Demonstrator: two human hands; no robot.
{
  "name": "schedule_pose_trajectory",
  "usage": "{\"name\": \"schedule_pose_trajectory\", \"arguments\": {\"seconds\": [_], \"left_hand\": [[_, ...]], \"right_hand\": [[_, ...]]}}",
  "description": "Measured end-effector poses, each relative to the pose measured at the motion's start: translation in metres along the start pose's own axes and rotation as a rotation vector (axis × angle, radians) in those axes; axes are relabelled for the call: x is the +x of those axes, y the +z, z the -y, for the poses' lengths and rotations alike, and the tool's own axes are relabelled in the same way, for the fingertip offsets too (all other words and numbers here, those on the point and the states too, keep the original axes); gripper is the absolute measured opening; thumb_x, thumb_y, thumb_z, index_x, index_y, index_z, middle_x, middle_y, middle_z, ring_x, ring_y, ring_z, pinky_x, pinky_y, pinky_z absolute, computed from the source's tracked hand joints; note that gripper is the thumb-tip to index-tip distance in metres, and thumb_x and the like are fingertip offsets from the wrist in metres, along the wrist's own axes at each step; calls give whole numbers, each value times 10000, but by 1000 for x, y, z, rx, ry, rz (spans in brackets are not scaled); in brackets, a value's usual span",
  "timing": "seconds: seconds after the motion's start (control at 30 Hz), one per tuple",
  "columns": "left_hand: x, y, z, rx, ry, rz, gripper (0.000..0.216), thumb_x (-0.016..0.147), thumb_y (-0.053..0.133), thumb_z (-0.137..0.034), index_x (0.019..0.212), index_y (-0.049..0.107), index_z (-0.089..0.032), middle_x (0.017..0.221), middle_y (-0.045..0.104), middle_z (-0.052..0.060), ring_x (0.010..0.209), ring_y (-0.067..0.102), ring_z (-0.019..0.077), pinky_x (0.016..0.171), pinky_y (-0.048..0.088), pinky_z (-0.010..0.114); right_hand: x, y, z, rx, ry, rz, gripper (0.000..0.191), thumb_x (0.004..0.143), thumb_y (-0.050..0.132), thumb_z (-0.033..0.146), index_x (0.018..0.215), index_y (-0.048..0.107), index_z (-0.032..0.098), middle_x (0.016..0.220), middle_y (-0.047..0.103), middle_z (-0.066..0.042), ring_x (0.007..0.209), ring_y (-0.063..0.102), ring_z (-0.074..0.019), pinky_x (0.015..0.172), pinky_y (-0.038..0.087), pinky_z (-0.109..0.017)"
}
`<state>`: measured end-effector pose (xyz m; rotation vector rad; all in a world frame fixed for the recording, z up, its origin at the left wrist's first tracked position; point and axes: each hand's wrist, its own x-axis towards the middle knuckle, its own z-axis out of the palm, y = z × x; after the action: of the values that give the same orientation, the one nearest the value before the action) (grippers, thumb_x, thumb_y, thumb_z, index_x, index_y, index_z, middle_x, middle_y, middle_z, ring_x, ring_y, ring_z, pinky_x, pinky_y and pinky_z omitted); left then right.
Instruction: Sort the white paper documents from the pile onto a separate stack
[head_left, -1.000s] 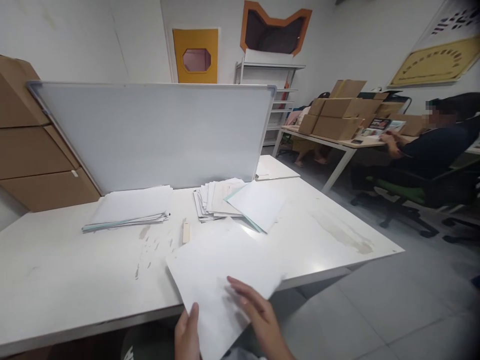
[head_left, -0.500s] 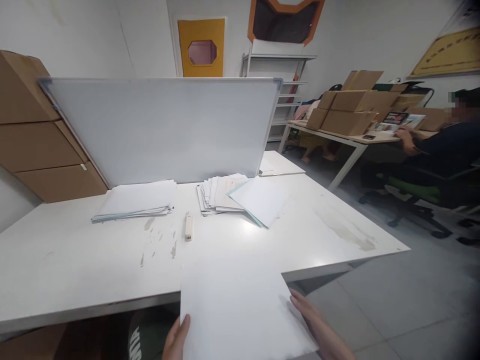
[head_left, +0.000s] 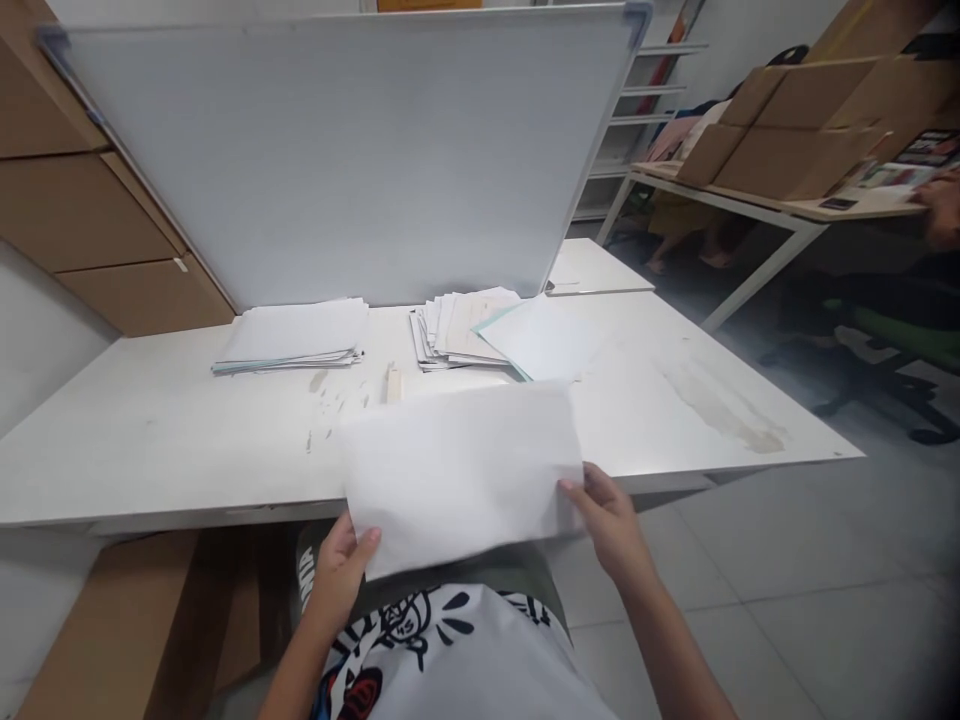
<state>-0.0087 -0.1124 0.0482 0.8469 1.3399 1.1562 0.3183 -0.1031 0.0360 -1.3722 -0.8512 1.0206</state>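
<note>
A blank white sheet of paper (head_left: 461, 475) is held level above my lap, its far part over the table's front edge. My left hand (head_left: 343, 560) pinches its near left corner, thumb on top. At the right edge my right hand (head_left: 604, 510) grips it the same way, fingers underneath. Whether it is one sheet or several I cannot tell. Just beyond it lies a small pale stapler-like object (head_left: 394, 383), partly hidden by the paper. Behind that, a messy paper stack (head_left: 457, 335) sits with a white sheet and a pale green one (head_left: 517, 335) askew on its right.
A neater paper stack (head_left: 296, 335) lies on the left of the white table (head_left: 150, 450). A large whiteboard (head_left: 337, 160) stands upright behind. Cardboard boxes (head_left: 112, 215) are piled at left. To the right, another table (head_left: 750, 208) bears boxes, and a person's hand (head_left: 941, 205) shows there.
My view has tilted down, bringing my lap and forearms into sight. The paper's right edge has come into my right hand's grip, and the sheet now lies flatter and farther from the camera.
</note>
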Motion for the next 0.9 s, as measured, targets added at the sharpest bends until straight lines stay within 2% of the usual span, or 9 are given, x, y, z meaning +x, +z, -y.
{"name": "schedule_pose_trajectory", "arguments": {"seconds": [0.17,0.23,0.3,0.43,0.5,0.57,0.7,0.77,0.9], "left_hand": [[40,8,-19,26,342,-123,486,685,726,-445,1073,607,-177,1083,693,78,1070,619,241,946,479,337],[57,12,-19,-4,404,-113,439,702,718,-416,1058,594,-191,1065,684,62,1073,611,231,951,471,332],[69,15,-16,7,415,-95,378,719,705,-407,1014,592,-199,1039,674,52,1065,607,225,946,467,325],[69,13,-9,54,396,-119,289,758,667,-424,917,576,-201,946,668,38,983,621,204,910,473,308],[60,7,-10,55,371,-146,306,752,668,-441,901,564,-196,913,670,38,916,631,195,864,488,297],[50,-2,-12,58,295,-158,369,743,670,-453,977,555,-192,937,676,49,863,642,191,807,503,295],[38,-23,-22,188,-17,-173,582,715,689,-432,1207,498,-186,975,683,85,789,671,215,686,519,316],[39,-30,-27,258,-88,-184,633,703,699,-415,1251,494,-172,994,687,108,802,680,231,684,521,330],[55,-36,-35,349,-61,-198,649,712,694,-373,1299,499,-177,1051,696,126,835,691,236,719,528,341]], "right_hand": [[27,20,14,39,-301,-143,321,734,693,458,908,614,199,807,645,-33,778,581,-196,716,455,-298],[37,30,7,73,-339,-150,338,722,693,457,915,600,196,826,630,-33,803,571,-199,738,445,-303],[41,38,-3,94,-305,-149,336,703,695,468,867,587,195,795,606,-20,769,550,-188,714,434,-295],[39,41,-11,74,-257,-194,314,711,689,465,704,510,207,648,494,37,629,460,-138,611,384,-251],[34,37,-5,23,-248,-125,288,732,679,452,726,531,205,657,510,32,641,473,-140,609,383,-245],[30,33,2,-59,-181,9,260,748,663,440,813,587,200,689,561,18,666,512,-153,612,396,-247],[29,35,6,-215,81,202,268,718,647,423,861,640,197,618,591,19,585,540,-166,543,407,-256],[33,42,4,-243,154,216,268,673,659,405,840,655,195,605,608,13,575,558,-177,533,420,-267],[47,57,3,-250,193,178,291,604,673,380,825,675,191,653,658,-13,630,609,-207,561,452,-290]]}}
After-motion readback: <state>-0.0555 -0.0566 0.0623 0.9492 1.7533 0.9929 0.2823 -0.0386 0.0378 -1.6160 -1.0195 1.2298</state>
